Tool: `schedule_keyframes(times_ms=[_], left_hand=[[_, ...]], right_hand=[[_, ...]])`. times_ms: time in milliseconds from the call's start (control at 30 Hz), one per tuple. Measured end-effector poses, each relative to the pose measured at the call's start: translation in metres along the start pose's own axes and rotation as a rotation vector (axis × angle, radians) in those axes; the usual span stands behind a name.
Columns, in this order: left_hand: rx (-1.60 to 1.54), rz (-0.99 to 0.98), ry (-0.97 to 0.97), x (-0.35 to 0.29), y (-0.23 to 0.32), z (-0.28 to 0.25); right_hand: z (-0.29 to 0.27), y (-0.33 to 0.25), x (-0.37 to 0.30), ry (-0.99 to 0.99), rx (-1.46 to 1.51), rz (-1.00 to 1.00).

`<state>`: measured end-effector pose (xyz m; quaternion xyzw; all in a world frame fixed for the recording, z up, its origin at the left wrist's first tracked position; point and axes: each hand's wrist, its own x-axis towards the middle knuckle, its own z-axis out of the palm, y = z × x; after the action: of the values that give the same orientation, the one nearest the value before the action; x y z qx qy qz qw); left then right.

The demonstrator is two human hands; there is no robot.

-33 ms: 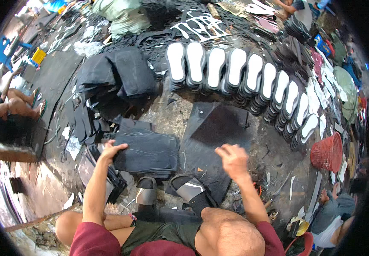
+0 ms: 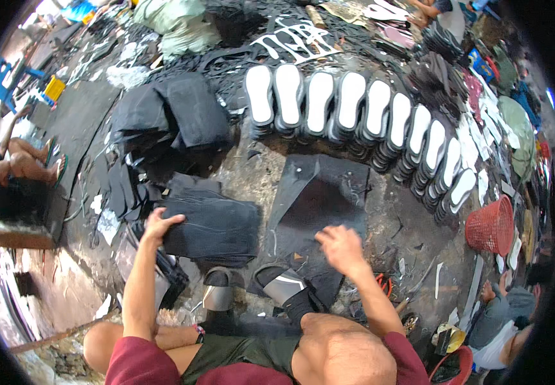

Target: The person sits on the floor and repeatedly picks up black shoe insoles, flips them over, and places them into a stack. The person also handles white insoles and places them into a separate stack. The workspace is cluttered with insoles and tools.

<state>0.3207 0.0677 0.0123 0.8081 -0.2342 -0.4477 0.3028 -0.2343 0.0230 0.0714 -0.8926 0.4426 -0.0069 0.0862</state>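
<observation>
My left hand (image 2: 162,226) rests at the left edge of a stack of black sheets (image 2: 213,231), its thumb stretched over the top sheet. To the right, my right hand (image 2: 341,249) hovers over the near part of a flat black mat (image 2: 290,212), fingers loosely bent and apart, with nothing visible in them. A dark, glossy sheet (image 2: 322,200) lies askew on that mat, just beyond my right fingertips. My feet, in dark sandals (image 2: 282,285), stand close to the stack and the mat.
A curved row of piled soles with white tops (image 2: 350,101) stands beyond the mat. Folded black material (image 2: 194,109) is heaped at the far left. A red basket (image 2: 489,226) stands at the right. Orange-handled scissors (image 2: 385,283) lie near my right forearm. Other people sit at the edges.
My right hand has come slightly nearer and to the left. The dark sheet, blurred before, now lies sharper on the mat. My left hand stays at the stack.
</observation>
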Motion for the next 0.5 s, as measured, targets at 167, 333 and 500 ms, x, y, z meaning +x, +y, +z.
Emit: schedule_keyframes(times_ms=[167, 333, 500], left_hand=[[-0.157, 0.061, 0.083, 0.005, 0.036, -0.059], [0.292, -0.060, 0.230, 0.041, -0.020, -0.054], [0.447, 0.314, 0.688, 0.029, -0.038, -0.013]], right_hand=[[-0.024, 0.027, 0.095, 0.481, 0.333, 0.115], [-0.065, 0.096, 0.251, 0.578, 0.303, 0.500], [-0.068, 0.122, 0.297, 0.237, 0.155, 0.811]])
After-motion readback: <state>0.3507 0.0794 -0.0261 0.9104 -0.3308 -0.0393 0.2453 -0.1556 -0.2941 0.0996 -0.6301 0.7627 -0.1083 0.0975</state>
